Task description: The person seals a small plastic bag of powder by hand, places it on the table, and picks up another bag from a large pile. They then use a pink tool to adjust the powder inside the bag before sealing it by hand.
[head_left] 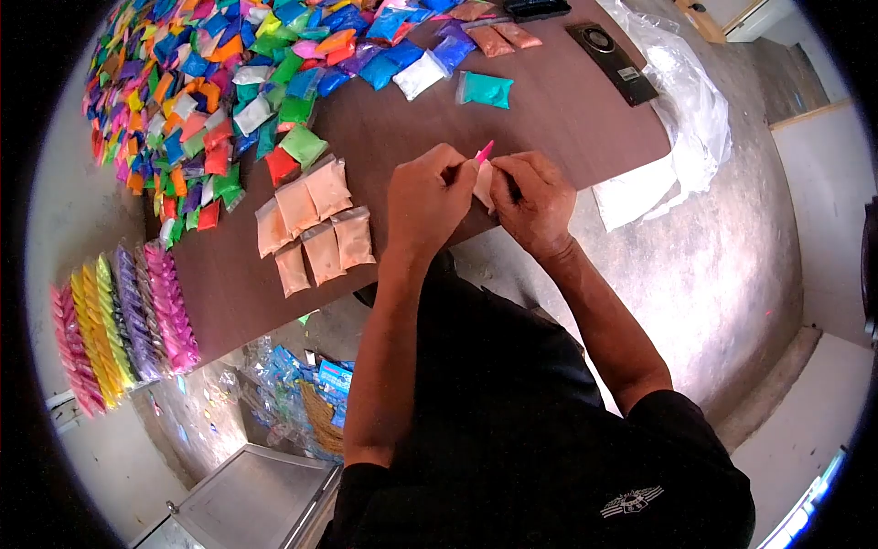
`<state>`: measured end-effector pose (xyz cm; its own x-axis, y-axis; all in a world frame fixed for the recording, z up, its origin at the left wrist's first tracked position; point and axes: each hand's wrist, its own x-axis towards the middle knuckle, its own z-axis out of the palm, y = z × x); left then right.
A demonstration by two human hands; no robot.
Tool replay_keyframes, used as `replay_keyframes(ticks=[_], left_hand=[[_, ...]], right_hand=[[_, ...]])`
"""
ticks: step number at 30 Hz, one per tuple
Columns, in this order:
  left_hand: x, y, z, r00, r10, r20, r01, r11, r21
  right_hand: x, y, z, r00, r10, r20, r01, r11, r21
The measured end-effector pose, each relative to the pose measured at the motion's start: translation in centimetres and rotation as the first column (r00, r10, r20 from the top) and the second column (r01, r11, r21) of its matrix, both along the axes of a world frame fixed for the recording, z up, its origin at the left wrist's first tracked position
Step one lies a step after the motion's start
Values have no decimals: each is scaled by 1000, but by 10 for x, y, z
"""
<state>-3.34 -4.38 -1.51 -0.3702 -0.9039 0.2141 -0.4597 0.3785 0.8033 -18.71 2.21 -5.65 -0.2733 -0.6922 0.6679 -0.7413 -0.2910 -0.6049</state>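
Head view: left hand (428,197) and right hand (535,199) both pinch a small peach powder sachet (483,186) above the near edge of the brown table (549,110); a pink tip (485,151) protrudes above it. Judged light, soft, slippery film, puncture-prone; best gripped at the top seam.

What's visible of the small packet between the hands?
The small packet is a plastic pouch of pale peach powder, mostly hidden, held upright over the near edge of the table. The left hand and right hand pinch its sides. A pink tip sticks up at its top; whether it is part of the packet is unclear.
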Motion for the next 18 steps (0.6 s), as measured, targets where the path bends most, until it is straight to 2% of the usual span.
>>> replay_keyframes(ticks=[4,6,7,13,15,18], left_hand=[[-1,-10,-5,1000,0,18,0,1000,-5],[1,-16,-7,992,9,126,-3,999,-49],[1,-18,-10,992,9,126,-3,999,-49],[0,-12,1,992,64,111,-59,997,-50],[-3,1,7,999,11,-49,-8,999,49],[-4,9,0,1000,-4,-28,5,1000,21]], right_hand=[[-2,-2,-4,1000,3,13,-3,1000,-14],[-1,-2,-5,1000,-3,8,3,1000,-18],[-1,-2,-5,1000,-8,2,8,1000,-22],[-2,-2,-3,1000,7,11,-7,1000,-11],[0,-1,-3,1000,-1,8,1,1000,-5],[0,-2,-4,1000,-1,7,1,1000,-9]])
